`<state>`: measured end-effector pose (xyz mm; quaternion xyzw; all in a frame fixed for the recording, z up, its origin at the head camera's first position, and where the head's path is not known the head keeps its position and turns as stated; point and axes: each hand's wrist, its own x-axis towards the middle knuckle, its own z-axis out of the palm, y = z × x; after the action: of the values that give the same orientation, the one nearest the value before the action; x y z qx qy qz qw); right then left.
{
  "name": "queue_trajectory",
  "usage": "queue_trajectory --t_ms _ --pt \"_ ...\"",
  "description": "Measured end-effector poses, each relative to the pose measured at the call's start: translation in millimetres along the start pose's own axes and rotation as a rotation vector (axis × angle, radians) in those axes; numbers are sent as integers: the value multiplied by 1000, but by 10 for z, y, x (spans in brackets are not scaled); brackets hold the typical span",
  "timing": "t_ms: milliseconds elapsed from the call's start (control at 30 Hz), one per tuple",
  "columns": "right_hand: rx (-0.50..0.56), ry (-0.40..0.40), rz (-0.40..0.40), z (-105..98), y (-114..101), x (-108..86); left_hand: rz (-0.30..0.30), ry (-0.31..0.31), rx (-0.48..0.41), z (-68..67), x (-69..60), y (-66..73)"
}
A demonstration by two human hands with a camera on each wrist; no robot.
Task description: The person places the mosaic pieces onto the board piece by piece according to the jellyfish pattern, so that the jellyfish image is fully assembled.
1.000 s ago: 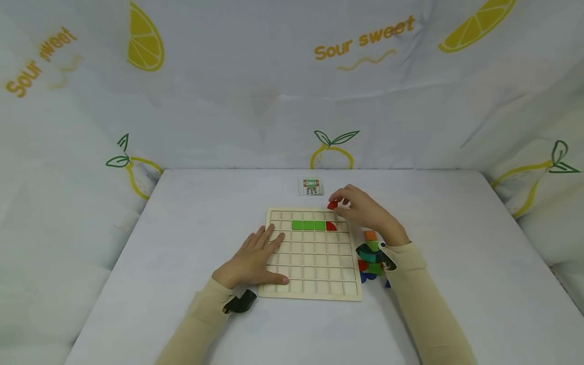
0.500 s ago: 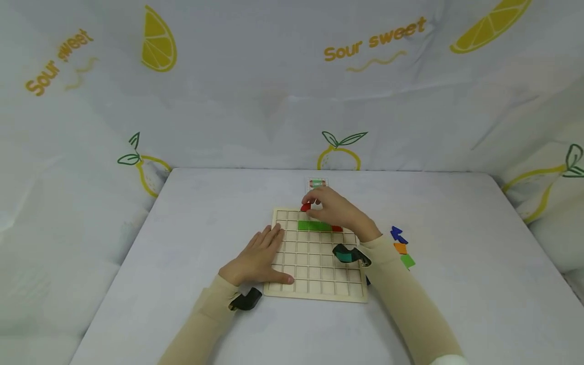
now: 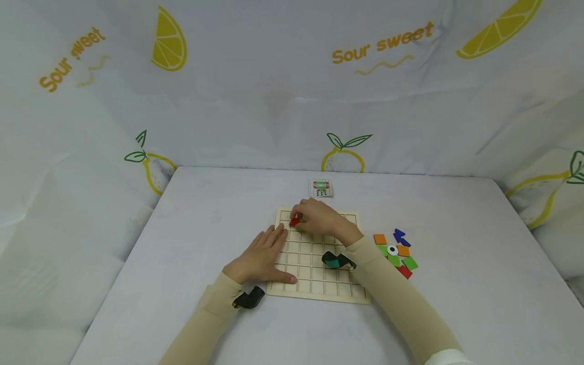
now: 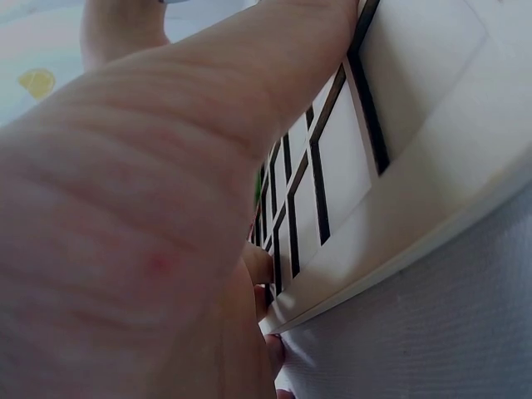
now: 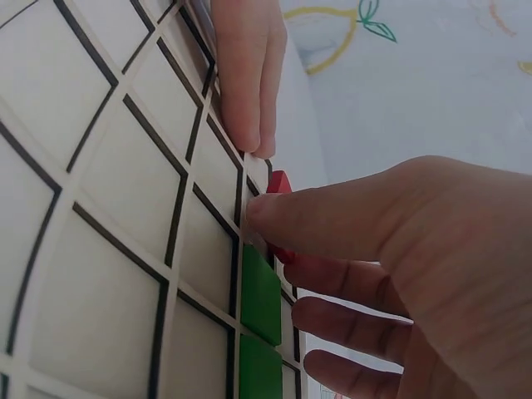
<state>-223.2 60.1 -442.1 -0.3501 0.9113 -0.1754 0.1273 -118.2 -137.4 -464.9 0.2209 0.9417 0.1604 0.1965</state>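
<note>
A wooden grid board (image 3: 304, 259) lies on the white table. My left hand (image 3: 263, 257) rests spread on its left edge, thumb near the lower left cells. Over the upper left of the grid, my right hand (image 3: 318, 218) pinches a red curved-edge tile (image 3: 294, 222) between thumb and fingers. In the right wrist view the red tile (image 5: 280, 182) is at the cell beside a row of green square tiles (image 5: 260, 295); whether it sits fully in the cell cannot be told. The right hand hides most of that row in the head view.
Right of the board lie loose tiles: orange squares (image 3: 380, 239), green squares (image 3: 409, 263), blue pieces (image 3: 400, 235), a red piece (image 3: 404, 271) and a round white-and-black eye piece (image 3: 392, 250). A small stack of picture cards (image 3: 321, 187) is behind the board.
My right hand has carried the red tile leftward from the board's upper right, then down to the left end of the green row. The left hand stays on the board. The view has shifted slightly.
</note>
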Motion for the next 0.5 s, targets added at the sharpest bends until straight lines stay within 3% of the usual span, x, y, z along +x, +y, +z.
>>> queue_trajectory --t_ms 500 --pt "-86 -78 -26 -61 -57 -44 -2 -1 3 2 2 -12"
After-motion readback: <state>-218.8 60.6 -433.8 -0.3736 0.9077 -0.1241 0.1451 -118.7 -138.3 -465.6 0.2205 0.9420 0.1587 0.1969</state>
